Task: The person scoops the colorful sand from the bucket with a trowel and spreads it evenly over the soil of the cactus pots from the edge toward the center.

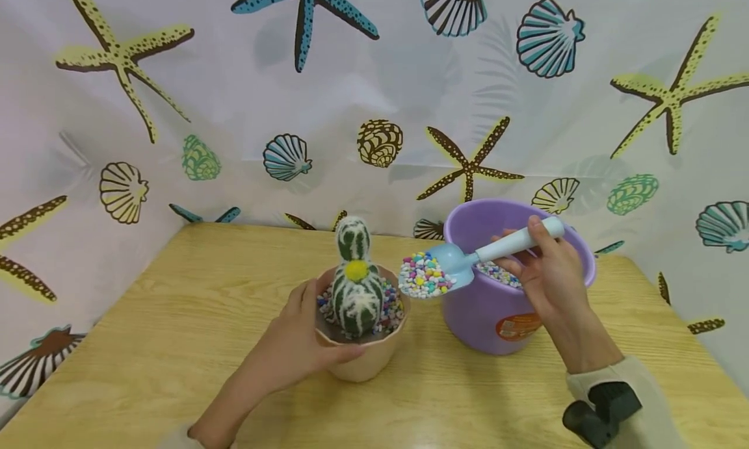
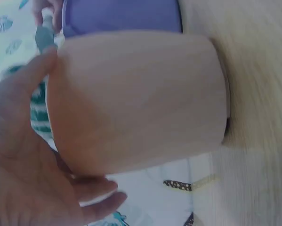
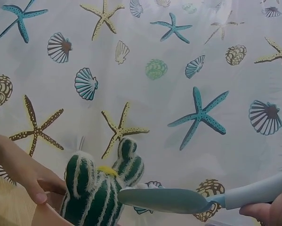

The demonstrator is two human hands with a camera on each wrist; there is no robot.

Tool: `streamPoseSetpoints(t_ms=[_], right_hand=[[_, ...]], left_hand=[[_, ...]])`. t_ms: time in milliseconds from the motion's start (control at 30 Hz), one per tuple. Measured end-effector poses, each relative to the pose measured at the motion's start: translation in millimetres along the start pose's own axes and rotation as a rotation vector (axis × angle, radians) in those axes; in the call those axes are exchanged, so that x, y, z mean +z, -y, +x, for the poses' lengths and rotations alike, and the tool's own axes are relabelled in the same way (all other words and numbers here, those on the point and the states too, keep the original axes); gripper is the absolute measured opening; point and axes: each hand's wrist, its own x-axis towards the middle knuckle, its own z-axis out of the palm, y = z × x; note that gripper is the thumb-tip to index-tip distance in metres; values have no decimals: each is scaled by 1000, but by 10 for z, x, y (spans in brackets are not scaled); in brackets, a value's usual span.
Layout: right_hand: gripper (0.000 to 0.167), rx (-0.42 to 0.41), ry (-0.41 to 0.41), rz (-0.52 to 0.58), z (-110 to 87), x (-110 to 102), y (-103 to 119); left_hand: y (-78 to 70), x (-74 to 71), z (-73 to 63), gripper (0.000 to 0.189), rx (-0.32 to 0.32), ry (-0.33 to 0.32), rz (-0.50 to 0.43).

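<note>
My right hand (image 1: 552, 273) grips the pale handle of a light blue hand trowel (image 1: 459, 260), its scoop heaped with small multicoloured pebbles (image 1: 426, 275). The scoop hangs between a purple bucket and the rim of a beige flowerpot (image 1: 365, 361). My left hand (image 1: 292, 338) holds the pot at its rim, thumb on the near side and fingers round the left. In the pot stands a green cactus (image 1: 358, 299) with white fuzz and a yellow flower, coloured pebbles around its base. The left wrist view shows the pot's smooth side (image 2: 141, 99) close up, thumb at the rim.
The purple bucket (image 1: 482, 319), with more pebbles (image 1: 497, 273) inside, stands right of the pot on a wooden table (image 1: 175, 319). A white sheet (image 1: 234, 98) printed with starfish and shells rises behind the table and along both sides.
</note>
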Motion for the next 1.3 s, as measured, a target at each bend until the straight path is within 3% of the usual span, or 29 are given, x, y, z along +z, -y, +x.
streamPoseSetpoints(t_ms=[67, 167, 400, 567, 633, 767, 1000, 1300], right_hand=[[18, 13, 3, -9, 15, 11, -3], [19, 20, 9, -25, 36, 26, -7], [22, 16, 19, -64, 88, 29, -4], [21, 27, 18, -88, 152, 49, -17], [19, 37, 16, -102, 165, 61, -22], [18, 52, 27, -120, 178, 77, -28], [18, 62, 64, -156, 184, 149, -57], [17, 69, 51, -158, 221, 220, -106]], left_hand=[[58, -41, 37, 122, 6, 62, -49], [86, -82, 63, 123, 12, 86, -34], [-114, -20, -5, 127, -77, 1, 237], [-288, 33, -101, 129, -181, 7, 396], [-310, 36, -131, 129, -190, 3, 427], [-286, 6, -129, 129, -166, 17, 420], [-132, -66, -24, 124, -77, 27, 195], [-257, 0, -76, 129, -193, 25, 391]])
